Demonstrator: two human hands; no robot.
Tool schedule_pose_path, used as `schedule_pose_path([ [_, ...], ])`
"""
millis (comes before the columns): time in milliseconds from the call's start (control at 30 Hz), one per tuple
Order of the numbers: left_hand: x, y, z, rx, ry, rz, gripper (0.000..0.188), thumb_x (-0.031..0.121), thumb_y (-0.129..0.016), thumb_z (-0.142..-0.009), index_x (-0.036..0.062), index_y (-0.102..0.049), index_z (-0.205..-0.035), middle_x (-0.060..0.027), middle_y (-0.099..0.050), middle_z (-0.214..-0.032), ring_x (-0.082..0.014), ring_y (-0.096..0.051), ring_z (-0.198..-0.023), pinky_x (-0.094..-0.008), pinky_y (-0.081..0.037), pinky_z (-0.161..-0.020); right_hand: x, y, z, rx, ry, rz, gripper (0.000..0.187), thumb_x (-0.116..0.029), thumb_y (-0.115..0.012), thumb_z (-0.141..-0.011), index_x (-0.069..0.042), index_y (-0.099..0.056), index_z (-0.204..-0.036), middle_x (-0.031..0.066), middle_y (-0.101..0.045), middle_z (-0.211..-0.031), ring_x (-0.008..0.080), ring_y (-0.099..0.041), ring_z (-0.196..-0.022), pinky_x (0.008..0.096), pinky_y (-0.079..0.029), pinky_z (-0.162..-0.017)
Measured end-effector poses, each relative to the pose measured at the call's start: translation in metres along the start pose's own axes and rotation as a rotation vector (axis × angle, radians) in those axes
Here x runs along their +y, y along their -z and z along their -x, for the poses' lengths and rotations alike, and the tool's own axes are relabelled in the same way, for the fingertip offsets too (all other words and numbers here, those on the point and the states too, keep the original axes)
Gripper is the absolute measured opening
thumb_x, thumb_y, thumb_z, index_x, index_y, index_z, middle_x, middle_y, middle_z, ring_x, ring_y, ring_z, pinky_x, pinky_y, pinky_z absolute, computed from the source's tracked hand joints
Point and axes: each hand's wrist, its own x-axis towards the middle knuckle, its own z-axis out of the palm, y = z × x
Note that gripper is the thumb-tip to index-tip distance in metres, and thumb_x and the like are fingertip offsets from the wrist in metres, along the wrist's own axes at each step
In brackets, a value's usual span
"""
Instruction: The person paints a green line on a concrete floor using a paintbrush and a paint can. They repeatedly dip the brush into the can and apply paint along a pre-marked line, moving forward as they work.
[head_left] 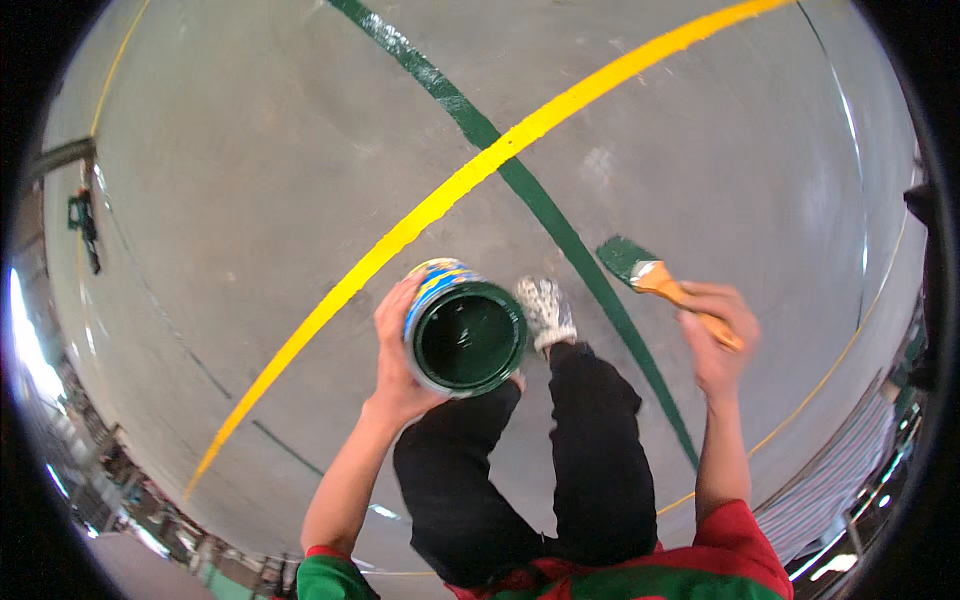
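My left hand [396, 345] is wrapped round the side of an open paint can [440, 277] with a blue, yellow and white outside. Dark green paint [467, 338] shows inside it, and the can's mouth tilts up toward me. In my right hand [724, 335] is a paintbrush [662, 281], gripped by its orange-brown wooden handle. Its bristles are coated in green paint and point up and to the left, to the right of a green line [550, 219] on the floor. Whether the bristles touch the floor I cannot tell.
A yellow line [400, 236] crosses the green one on the grey floor [300, 160]. My foot in a patterned black and white shoe [545, 308] stands left of the green line. At the far left lies a dark green and black object [84, 215]. Striped sheeting [835, 485] is at the lower right.
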Motion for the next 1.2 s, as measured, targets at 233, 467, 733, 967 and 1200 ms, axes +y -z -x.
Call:
schedule_pose_path([
  [233,0.192,-0.016,-0.035,-0.360,-0.254,0.021,0.130,0.028,-0.103,-0.053,0.0110,-0.027,-0.158,-0.0217,-0.043,-0.156,-0.0411,-0.044,-0.144,-0.0539,-0.033,-0.122,-0.179,0.163,0.112,0.090,-0.017,-0.229,0.024,-0.014,-0.078,-0.084,-0.007,-0.075,-0.107,0.0126,-0.073,-0.113,0.0229,-0.071,-0.079,0.0337,-0.056,-0.067],
  [467,0.318,-0.107,0.000,-0.739,-0.254,0.199,0.098,0.009,-0.084,-0.083,0.0113,-0.025,-0.161,-0.0142,-0.042,-0.155,-0.0290,-0.050,-0.139,-0.0466,-0.043,-0.118,-0.203,0.231,0.245,0.399,-0.197,-0.076,0.016,-0.010,-0.073,-0.075,-0.004,-0.062,-0.085,0.0080,-0.059,-0.096,0.0225,-0.064,-0.085,0.0363,-0.056,-0.067],
  [733,0.479,-0.290,0.123,-1.155,-0.074,0.275,0.108,0.011,-0.089,-0.076,0.0129,-0.023,-0.162,-0.0149,-0.045,-0.154,-0.0287,-0.051,-0.139,-0.0458,-0.044,-0.118,-0.114,0.363,0.486,0.774,-0.392,-0.132,0.015,-0.010,-0.074,-0.076,-0.003,-0.065,-0.086,0.0090,-0.062,-0.100,0.0246,-0.064,-0.084,0.0396,-0.056,-0.066],
  [967,0.649,-0.462,0.273,-1.437,-0.586,0.148,0.127,0.011,-0.099,-0.062,0.0056,-0.019,-0.160,-0.0179,-0.041,-0.155,-0.0309,-0.050,-0.140,-0.0458,-0.040,-0.119,-0.112,0.481,0.722,1.001,-0.693,-0.059,0.020,-0.010,-0.079,-0.079,-0.005,-0.074,-0.098,0.0064,-0.073,-0.104,0.0207,-0.069,-0.081,0.0328,-0.058,-0.068],
  [1200,0.769,-0.614,0.380,-1.619,-1.071,0.099,0.126,0.028,-0.103,-0.059,0.0078,-0.027,-0.158,-0.0200,-0.040,-0.156,-0.0409,-0.042,-0.143,-0.0522,-0.035,-0.120,-0.086,0.547,0.838,1.205,-0.977,0.092,0.021,-0.010,-0.077,-0.078,-0.004,-0.069,-0.097,0.0088,-0.068,-0.103,0.0250,-0.069,-0.081,0.0351,-0.057,-0.070],
])
